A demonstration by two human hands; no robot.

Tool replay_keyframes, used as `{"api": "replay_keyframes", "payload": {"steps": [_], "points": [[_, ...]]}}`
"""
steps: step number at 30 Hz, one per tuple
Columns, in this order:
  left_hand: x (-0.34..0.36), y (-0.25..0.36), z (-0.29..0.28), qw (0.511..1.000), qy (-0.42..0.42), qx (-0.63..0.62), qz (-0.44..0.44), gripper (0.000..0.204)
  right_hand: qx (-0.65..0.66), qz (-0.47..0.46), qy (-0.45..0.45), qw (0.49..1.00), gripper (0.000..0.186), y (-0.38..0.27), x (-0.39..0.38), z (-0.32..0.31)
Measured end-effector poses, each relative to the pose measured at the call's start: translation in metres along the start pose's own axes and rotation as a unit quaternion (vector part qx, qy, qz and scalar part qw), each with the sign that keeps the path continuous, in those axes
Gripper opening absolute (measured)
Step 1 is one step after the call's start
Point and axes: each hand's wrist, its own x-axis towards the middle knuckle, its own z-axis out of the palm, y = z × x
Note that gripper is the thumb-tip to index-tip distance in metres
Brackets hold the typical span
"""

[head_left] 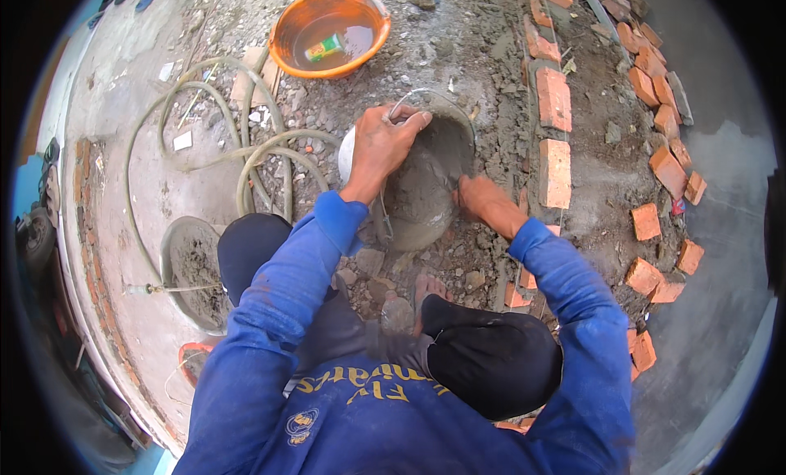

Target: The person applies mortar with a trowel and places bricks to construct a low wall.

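A bucket [420,235] of wet grey mortar [430,168] stands tilted on the rubble in front of me, its thin wire handle [446,94] arching over the far side. My left hand [385,144] grips the bucket at its upper left rim, thumb and fingers closed near the wire. At the bucket's right side, my right hand [485,200] is closed and slightly blurred, its fingers at the edge of the mortar. Whatever it holds is hidden from this view.
An orange basin [282,45] of murky water holds a green-and-yellow packet. Coiled hose [288,172] lies left, near a second mortar-filled bucket [168,266]. A row of bricks [555,172] runs along a string at right; loose bricks [667,172] lie beyond it.
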Motion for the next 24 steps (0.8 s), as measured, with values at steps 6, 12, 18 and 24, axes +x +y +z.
{"api": "replay_keyframes", "payload": {"steps": [6, 12, 18, 24], "points": [[0.015, -0.032, -0.048, 0.998, -0.025, -0.047, -0.021, 0.035, 0.363, -0.063, -0.170, 0.914, 0.046, -0.074, -0.025, 0.051], [0.016, -0.022, -0.046, 0.999, -0.027, -0.020, -0.028, 0.036, 0.706, -0.029, -0.255, 0.661, 0.034, -0.106, -0.016, 0.033], [0.009, -0.015, -0.036, 0.998, -0.045, -0.032, -0.034, 0.035, 0.868, -0.018, -0.296, 0.398, 0.035, -0.067, 0.001, 0.002], [0.014, -0.013, -0.040, 0.998, -0.020, -0.030, -0.050, 0.035, 0.554, -0.073, -0.234, 0.796, 0.036, -0.029, -0.060, -0.042]]}}
